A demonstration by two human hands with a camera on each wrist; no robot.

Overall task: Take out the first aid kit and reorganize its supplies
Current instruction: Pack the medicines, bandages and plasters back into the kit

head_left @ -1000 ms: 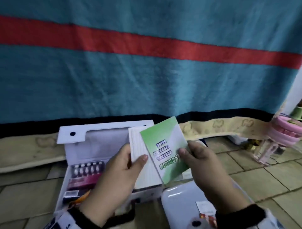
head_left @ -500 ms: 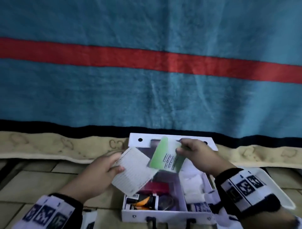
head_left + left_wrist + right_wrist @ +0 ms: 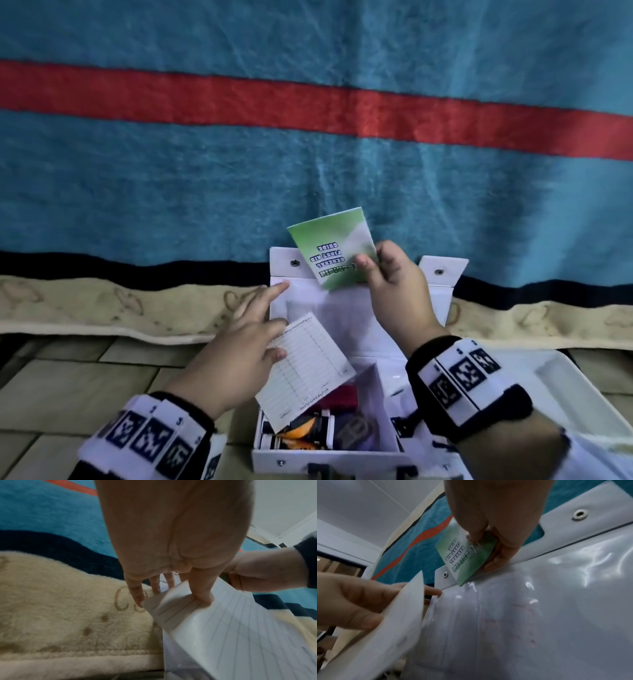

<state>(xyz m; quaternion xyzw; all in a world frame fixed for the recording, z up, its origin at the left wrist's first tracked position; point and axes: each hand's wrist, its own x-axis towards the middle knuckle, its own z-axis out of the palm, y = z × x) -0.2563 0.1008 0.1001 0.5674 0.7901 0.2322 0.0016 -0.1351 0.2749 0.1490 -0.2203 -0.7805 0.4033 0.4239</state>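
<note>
Booklet [image 3: 334,250] raised, right hand [image 3: 397,294] pinching | left hand [image 3: 239,356] pinches card [image 3: 305,366], seemingly.

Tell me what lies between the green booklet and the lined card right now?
Only the kit lid's clear plastic pocket, bare in the head view. The green booklet sits above it, the lined card below.

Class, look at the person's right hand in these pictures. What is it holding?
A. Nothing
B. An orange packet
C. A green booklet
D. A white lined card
C: the right hand pinches the green booklet above the open kit lid, while the white lined card is in the left hand.
</note>
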